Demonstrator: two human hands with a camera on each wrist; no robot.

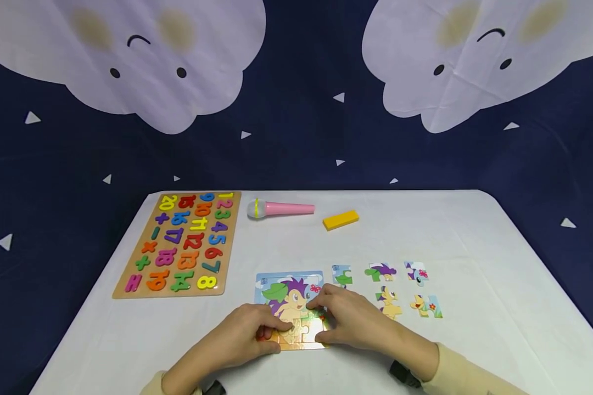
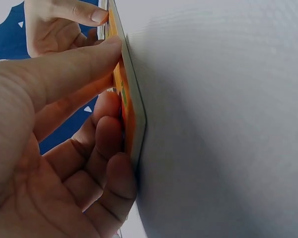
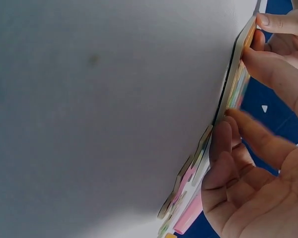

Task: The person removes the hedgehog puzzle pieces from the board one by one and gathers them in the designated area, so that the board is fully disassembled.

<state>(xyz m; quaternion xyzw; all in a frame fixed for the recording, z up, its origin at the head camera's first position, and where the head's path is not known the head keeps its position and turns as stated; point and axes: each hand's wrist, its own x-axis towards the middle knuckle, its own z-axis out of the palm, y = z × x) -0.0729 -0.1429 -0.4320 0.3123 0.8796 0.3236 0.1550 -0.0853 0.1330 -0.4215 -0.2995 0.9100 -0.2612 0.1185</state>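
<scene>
While touching the puzzle (image 1: 294,299) on the table (image 1: 474,252) with left hand (image 1: 247,333) and right hand (image 1: 353,318), unclenched, clasping nothing, apparently steadies it from both sides; has loose pieces (image 1: 389,308) spread just beside, likely for easy picking.

In the head view, the white table (image 1: 454,241) is brightly and evenly lit, while glare is thrown back by the near right part of the glossy puzzle (image 1: 294,307). In both wrist views, the table is dimmed to grey by soft shadow; in the right one, the index finger (image 3: 263,136) is blurred.
</scene>
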